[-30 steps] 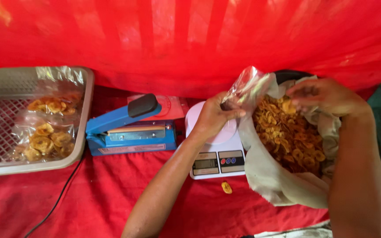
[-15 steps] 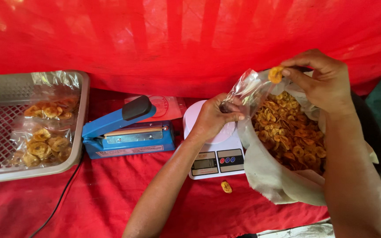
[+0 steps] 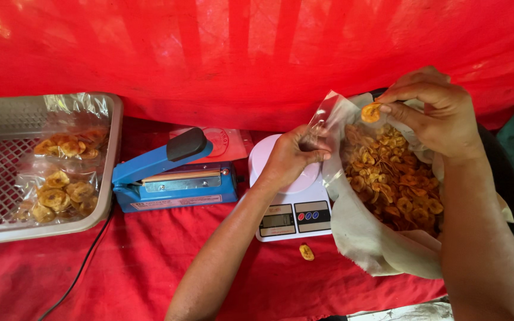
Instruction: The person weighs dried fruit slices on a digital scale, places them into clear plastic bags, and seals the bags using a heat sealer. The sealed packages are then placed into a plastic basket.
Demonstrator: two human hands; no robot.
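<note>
chip: one banana chip (image 3: 370,112) pinched in right hand (image 3: 432,119) fingertips, just right of the bag mouth
small clear bag (image 3: 322,122): upright over the white scale (image 3: 291,205), top gripped by left hand (image 3: 290,157)
source: chip-filled sack (image 3: 388,238) beneath
left: blue heat sealer (image 3: 171,178); grey tray (image 3: 111,178) of sealed packets (image 3: 58,196)

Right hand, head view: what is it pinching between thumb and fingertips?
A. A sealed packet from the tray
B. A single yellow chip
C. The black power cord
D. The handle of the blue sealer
B: the right hand pinches one yellow chip at the mouth of the clear bag that the left hand holds open over the white scale.
</note>
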